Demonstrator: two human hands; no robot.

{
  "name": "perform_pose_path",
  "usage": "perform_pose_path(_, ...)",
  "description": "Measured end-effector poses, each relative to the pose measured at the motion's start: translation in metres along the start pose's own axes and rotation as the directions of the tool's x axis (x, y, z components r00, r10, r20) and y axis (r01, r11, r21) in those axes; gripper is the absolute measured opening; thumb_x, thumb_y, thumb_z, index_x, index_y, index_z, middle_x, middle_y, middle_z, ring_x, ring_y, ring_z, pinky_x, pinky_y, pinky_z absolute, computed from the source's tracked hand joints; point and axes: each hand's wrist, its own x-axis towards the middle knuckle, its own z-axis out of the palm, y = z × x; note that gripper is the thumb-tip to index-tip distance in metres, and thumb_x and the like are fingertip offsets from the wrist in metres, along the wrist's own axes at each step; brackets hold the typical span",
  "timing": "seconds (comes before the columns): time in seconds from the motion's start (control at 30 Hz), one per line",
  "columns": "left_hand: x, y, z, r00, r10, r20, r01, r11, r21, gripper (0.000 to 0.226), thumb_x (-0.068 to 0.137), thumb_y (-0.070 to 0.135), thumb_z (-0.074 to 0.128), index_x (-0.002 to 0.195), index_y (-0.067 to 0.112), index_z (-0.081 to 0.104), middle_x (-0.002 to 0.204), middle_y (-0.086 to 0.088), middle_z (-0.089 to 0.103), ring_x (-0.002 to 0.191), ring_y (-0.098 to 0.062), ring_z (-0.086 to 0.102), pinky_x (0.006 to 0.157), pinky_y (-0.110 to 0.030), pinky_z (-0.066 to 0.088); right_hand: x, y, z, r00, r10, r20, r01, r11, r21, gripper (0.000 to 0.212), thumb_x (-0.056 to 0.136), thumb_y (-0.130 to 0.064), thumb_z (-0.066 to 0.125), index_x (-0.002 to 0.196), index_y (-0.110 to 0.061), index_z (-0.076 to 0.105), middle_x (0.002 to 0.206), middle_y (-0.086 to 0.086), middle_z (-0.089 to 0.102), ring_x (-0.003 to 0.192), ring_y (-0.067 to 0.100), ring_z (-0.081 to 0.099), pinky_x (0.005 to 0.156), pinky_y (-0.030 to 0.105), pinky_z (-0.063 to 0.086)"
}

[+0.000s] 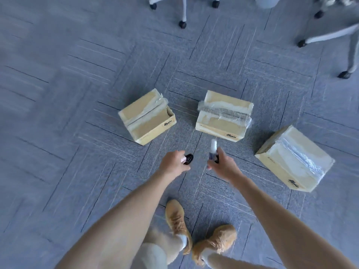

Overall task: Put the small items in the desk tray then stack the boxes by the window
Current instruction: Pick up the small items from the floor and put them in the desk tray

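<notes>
On the grey carpet floor (77, 94) three taped cardboard boxes sit apart from one another. The left box (147, 115) lies ahead of the left hand (173, 164), whose fingers curl round a small dark round item (188, 159); blur hides what it is. Beside it, the right hand (223, 165) pinches a small bottle (213, 150) with a pale cap pointing away from the body; its lower part shows dark. Beyond that hand is the middle box (223, 115), and further right the right box (295, 159), turned at an angle. No desk tray and no window are in view, so both small items look due to be carried elsewhere first. They seem light and hard, easy to hold in the fingertips but easy to drop. The boxes look stiff and modest in weight, with loose, shiny tape on top that may slip, so each is best taken by its two opposite side walls, low down. Chair legs on castors (182, 24) stand at the far edge.
</notes>
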Motion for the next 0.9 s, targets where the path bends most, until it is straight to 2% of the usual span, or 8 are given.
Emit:
perform_pose_path(0.13,-0.067,0.014,-0.090,0.997,-0.009,-0.083,0.004,0.998,-0.061,0.040,0.077,0.029,0.081,0.106,0.007,0.066,0.106,-0.011,0.073,0.085,-0.023,0.066,0.060,-0.024,0.038,-0.053,-0.107,-0.025,0.996,-0.080,0.039,0.084,0.992,-0.093,0.011,0.096,-0.025,0.055,0.100,-0.017,0.050,0.080,0.002,0.074,0.070,0.020,0.067,0.064,0.039,0.055)
perform_pose_path(0.27,-0.128,0.016,-0.181,0.984,-0.025,-0.178,0.000,0.990,-0.140,0.041,0.075,0.027,0.082,0.106,0.006,0.066,0.106,-0.006,0.073,0.092,-0.020,0.066,0.065,-0.026,0.044,-0.104,-0.216,-0.041,0.982,-0.180,0.061,0.187,0.971,-0.146,0.011,0.098,-0.029,0.053,0.096,-0.018,0.053,0.073,0.001,0.070,0.065,0.017,0.062,0.067,0.036,0.053)
perform_pose_path(0.37,-0.167,0.007,-0.242,0.958,-0.066,-0.279,0.004,0.976,-0.218,0.041,0.074,0.024,0.083,0.107,0.006,0.068,0.106,-0.006,0.074,0.096,-0.022,0.068,0.065,-0.023,0.042,-0.128,-0.289,-0.046,0.970,-0.226,0.093,0.236,0.964,-0.122,0.016,0.097,-0.029,0.055,0.101,-0.013,0.056,0.076,0.001,0.068,0.062,0.018,0.058,0.054,0.031,0.049)
perform_pose_path(0.47,-0.203,-0.009,-0.291,0.916,-0.143,-0.374,0.039,0.961,-0.273,0.037,0.073,0.023,0.083,0.102,0.007,0.068,0.099,-0.007,0.073,0.081,-0.019,0.062,0.055,-0.017,0.034,-0.144,-0.350,-0.040,0.955,-0.240,0.173,0.236,0.971,0.044,0.022,0.097,-0.026,0.056,0.105,-0.006,0.058,0.069,0.004,0.061,0.046,0.013,0.042,0.041,0.023,0.034)
perform_pose_path(0.53,-0.227,-0.022,-0.317,0.878,-0.209,-0.430,0.064,0.943,-0.326,0.034,0.073,0.020,0.083,0.100,0.006,0.067,0.092,-0.007,0.069,0.075,-0.017,0.056,0.050,-0.015,0.030,-0.154,-0.387,-0.028,0.943,-0.256,0.213,0.233,0.964,0.130,0.023,0.096,-0.025,0.055,0.102,-0.003,0.058,0.062,0.003,0.056,0.043,0.013,0.041,0.042,0.023,0.033)
perform_pose_path(0.63,-0.268,-0.045,-0.347,0.806,-0.320,-0.497,0.116,0.910,-0.398,0.036,0.074,0.020,0.082,0.103,0.006,0.067,0.090,-0.006,0.064,0.081,-0.022,0.058,0.059,-0.026,0.037,-0.166,-0.441,-0.006,0.916,-0.279,0.287,0.227,0.953,0.203,0.013,0.097,-0.020,0.054,0.088,-0.010,0.052,0.060,0.006,0.053,0.041,0.016,0.045,0.044,0.024,0.033)
perform_pose_path(0.8,-0.345,-0.094,-0.367,0.673,-0.510,-0.536,0.243,0.836,-0.491,0.030,0.072,0.023,0.082,0.095,0.013,0.066,0.082,0.000,0.057,0.077,-0.022,0.055,0.055,-0.025,0.030,-0.200,-0.506,0.044,0.810,-0.379,0.447,0.411,0.911,0.028,0.019,0.096,-0.018,0.052,0.078,-0.015,0.045,0.064,0.008,0.048,0.043,0.012,0.037,0.045,0.021,0.023)
perform_pose_path(0.9,-0.396,-0.128,-0.371,0.593,-0.606,-0.530,0.305,0.778,-0.549,0.030,0.072,0.027,0.080,0.096,0.017,0.064,0.086,-0.004,0.061,0.078,-0.025,0.059,0.057,-0.024,0.035,-0.230,-0.542,0.090,0.722,-0.484,0.494,0.622,0.768,-0.156,0.022,0.095,-0.021,0.056,0.075,-0.015,0.048,0.063,0.005,0.052,0.041,0.007,0.042,0.040,0.022,0.028)
